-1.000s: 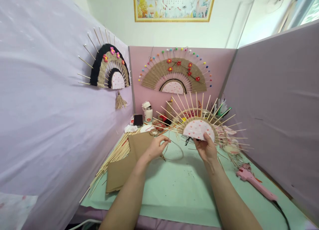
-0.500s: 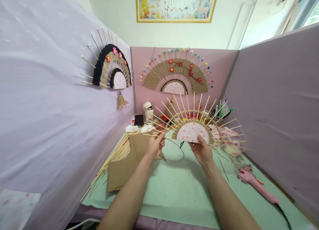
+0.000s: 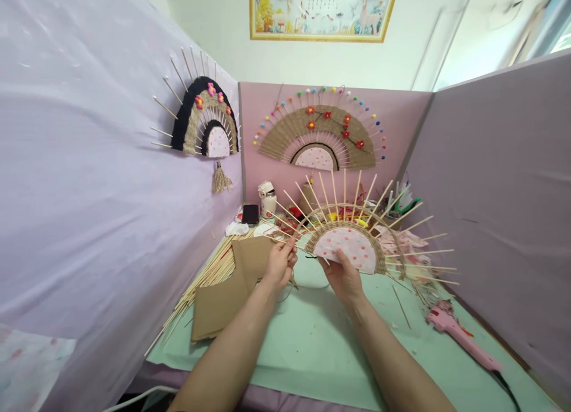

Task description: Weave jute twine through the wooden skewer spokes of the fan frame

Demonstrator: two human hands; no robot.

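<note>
My right hand (image 3: 342,277) grips the bottom of a half-made fan (image 3: 348,245): a pink dotted half-disc with wooden sticks spreading out and a band of jute twine woven round it. The fan stands upright above the green mat (image 3: 321,340). My left hand (image 3: 280,263) is closed at the fan's left edge, pinching the jute twine (image 3: 307,217) beside the leftmost sticks. The loose end of the twine loops down under my hands.
Brown card sheets (image 3: 227,293) and a bundle of bamboo sticks (image 3: 200,284) lie at left. A pink glue gun (image 3: 459,340) lies at right. Cup, phone and craft clutter (image 3: 267,207) crowd the back. Finished fans (image 3: 322,137) hang on the partition walls.
My left hand rose from the twine loop on the mat to the fan's left edge. The fan shifted a little left and tilted, with my right hand lower on it.
</note>
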